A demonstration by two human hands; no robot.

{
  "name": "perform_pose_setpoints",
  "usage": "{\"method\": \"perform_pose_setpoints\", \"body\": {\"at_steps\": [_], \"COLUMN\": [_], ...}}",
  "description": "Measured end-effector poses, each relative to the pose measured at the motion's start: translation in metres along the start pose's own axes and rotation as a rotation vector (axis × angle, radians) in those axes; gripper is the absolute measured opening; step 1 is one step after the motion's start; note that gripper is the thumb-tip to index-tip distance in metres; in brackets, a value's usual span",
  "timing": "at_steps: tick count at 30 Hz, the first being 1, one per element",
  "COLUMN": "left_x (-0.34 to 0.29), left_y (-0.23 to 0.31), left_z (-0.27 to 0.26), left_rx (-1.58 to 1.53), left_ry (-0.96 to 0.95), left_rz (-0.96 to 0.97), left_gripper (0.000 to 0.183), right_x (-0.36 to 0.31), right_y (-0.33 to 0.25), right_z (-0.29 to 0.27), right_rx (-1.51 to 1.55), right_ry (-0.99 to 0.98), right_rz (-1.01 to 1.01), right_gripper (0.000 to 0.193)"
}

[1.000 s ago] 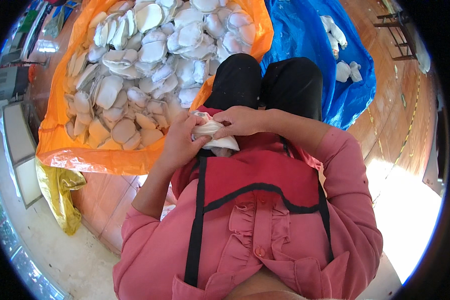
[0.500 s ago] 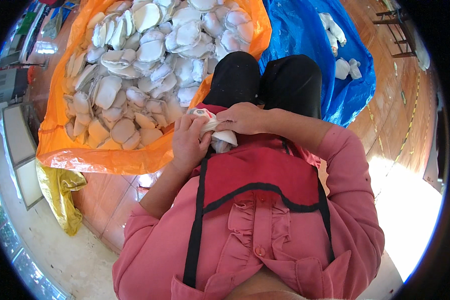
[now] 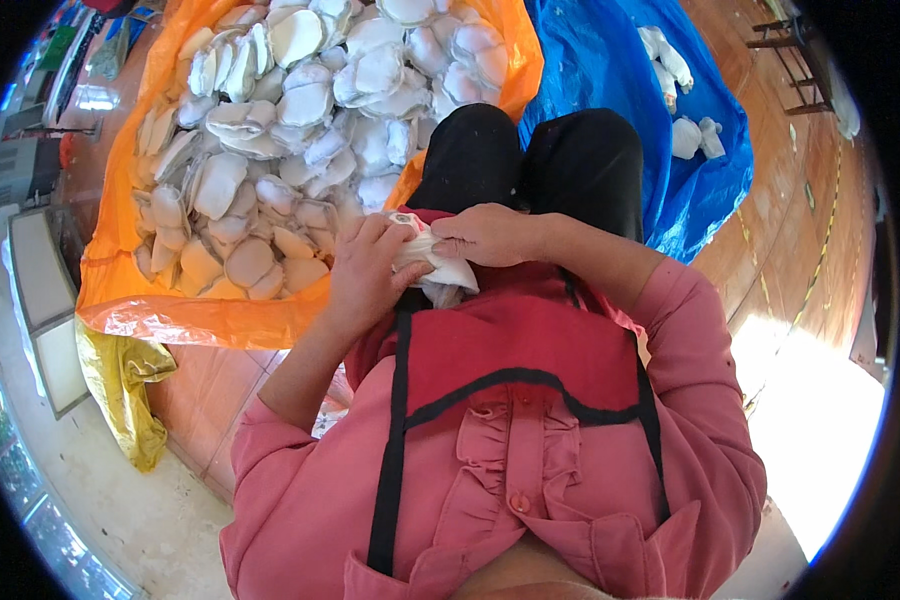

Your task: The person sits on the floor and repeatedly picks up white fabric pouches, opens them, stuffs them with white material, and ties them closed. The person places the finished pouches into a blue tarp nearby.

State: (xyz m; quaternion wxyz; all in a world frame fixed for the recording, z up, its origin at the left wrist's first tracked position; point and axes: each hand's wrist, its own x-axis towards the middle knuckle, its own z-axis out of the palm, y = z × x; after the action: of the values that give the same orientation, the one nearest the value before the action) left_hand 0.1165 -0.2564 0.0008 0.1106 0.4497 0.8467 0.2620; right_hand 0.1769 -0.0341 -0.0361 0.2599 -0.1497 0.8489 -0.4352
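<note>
Above the red apron (image 3: 520,345) on my lap, both hands are closed on a white soft toy piece (image 3: 452,275). It is a limp cloth shape with a small reddish and grey patch at its upper end; a greyish-white bit hangs below. My left hand (image 3: 367,262) grips its left side, thumb across the front. From the right, my right hand (image 3: 485,236) pinches the cloth near its top, and those fingertips are partly hidden. Just beyond my left hand lies a heap of flat, rounded white padded pieces (image 3: 303,103) in an orange plastic sheet (image 3: 200,318).
To the right of my knees (image 3: 585,165) spreads a blue plastic sheet (image 3: 590,70) bearing several white stuffed pieces (image 3: 671,68). A yellow bag (image 3: 120,385) lies at the left beside a pale framed panel (image 3: 55,330). A dark wooden stand (image 3: 795,65) is at far right.
My left hand has shifted slightly left and turned on the soft toy piece. More of the white cloth shows below my right hand, spread toward the right.
</note>
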Motion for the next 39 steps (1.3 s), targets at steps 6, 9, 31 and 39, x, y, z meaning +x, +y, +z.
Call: {"method": "perform_pose_setpoints", "body": {"at_steps": [6,9,31,39], "left_x": [0.02,0.019,0.004,0.011], "left_y": [0.009,0.0,-0.023,-0.02], "left_z": [-0.018,-0.011,0.047,0.055], "left_rx": [0.169,0.1,-0.094,0.055], "left_ry": [-0.002,-0.067,0.278,0.461], "left_rz": [0.209,0.121,0.175,0.493], "left_gripper": [0.037,0.037,0.026,0.031], "right_x": [0.006,0.015,-0.006,-0.004], "right_y": [0.003,0.003,0.018,0.015], "right_z": [-0.001,0.0,0.003,0.0], "right_rx": [-0.016,-0.024,0.121,0.382], "right_ry": [0.104,0.133,0.129,0.543], "right_rz": [-0.053,-0.075,-0.027,-0.194], "right_gripper": [0.032,0.032,0.032,0.03]}}
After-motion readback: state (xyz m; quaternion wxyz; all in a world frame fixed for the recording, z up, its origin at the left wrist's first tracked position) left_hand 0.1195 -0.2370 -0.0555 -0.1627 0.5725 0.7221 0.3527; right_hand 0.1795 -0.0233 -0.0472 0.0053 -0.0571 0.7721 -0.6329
